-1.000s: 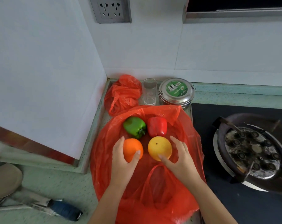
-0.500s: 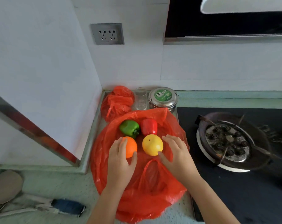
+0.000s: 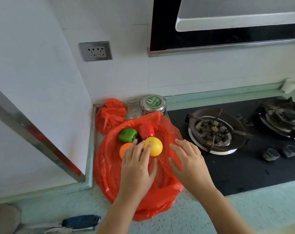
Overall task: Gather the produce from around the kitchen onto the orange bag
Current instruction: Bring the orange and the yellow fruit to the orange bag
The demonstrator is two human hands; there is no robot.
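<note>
The orange bag [image 3: 108,166] lies spread flat on the green counter. On it sit a green pepper [image 3: 127,135], a red pepper [image 3: 146,131], an orange [image 3: 124,149] and a yellow fruit [image 3: 154,146], close together. My left hand [image 3: 137,168] hovers over the orange with fingers spread, its fingertips touching the orange and the yellow fruit's left side. My right hand [image 3: 188,159] is open just right of the yellow fruit, apart from it, resting over the bag.
A crumpled orange bag [image 3: 110,114], a glass [image 3: 133,107] and a metal tin [image 3: 153,103] stand behind. The black stove with a burner [image 3: 214,130] lies right. A wall panel rises left; a blue-handled tool [image 3: 81,222] lies at the front.
The view has tilted up and back. My left hand let go of the orange and spread over it; my right hand drew off the yellow fruit to the right.
</note>
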